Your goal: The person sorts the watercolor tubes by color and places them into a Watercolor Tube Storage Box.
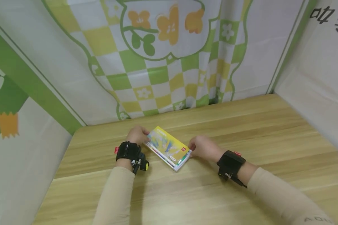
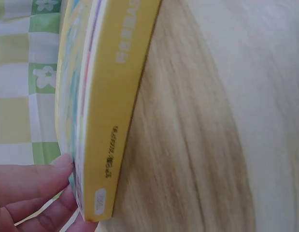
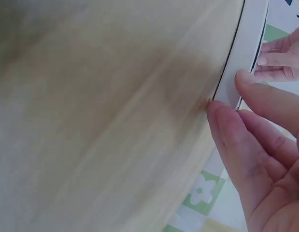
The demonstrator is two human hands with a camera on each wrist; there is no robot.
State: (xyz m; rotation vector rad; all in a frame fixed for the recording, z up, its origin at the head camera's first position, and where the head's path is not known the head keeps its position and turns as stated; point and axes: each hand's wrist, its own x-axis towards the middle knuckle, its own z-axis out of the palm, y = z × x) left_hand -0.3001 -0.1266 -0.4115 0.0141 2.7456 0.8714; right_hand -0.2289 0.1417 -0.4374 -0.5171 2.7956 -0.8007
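A flat yellow box (image 1: 169,144) with a colourful printed top sits slantwise low over the table, between the two hands. At its left end, the left hand (image 1: 137,135) grips the corner, thumb by the printed face. The left wrist view shows the box's yellow side (image 2: 115,106) with small printed lettering, and the left fingertips (image 2: 64,161) at its lower end. The right hand (image 1: 205,148) pinches the opposite end. In the right wrist view, the right thumb (image 3: 246,79) and forefinger press against a pale narrow side of the box (image 3: 240,53).
Under the box is a wood-grain table (image 1: 242,125). A checked green, yellow and white cloth (image 1: 163,75) hangs behind it. White panels (image 1: 315,87) rise at the sides. Each wrist wears a black strap (image 1: 231,164) with a small camera.
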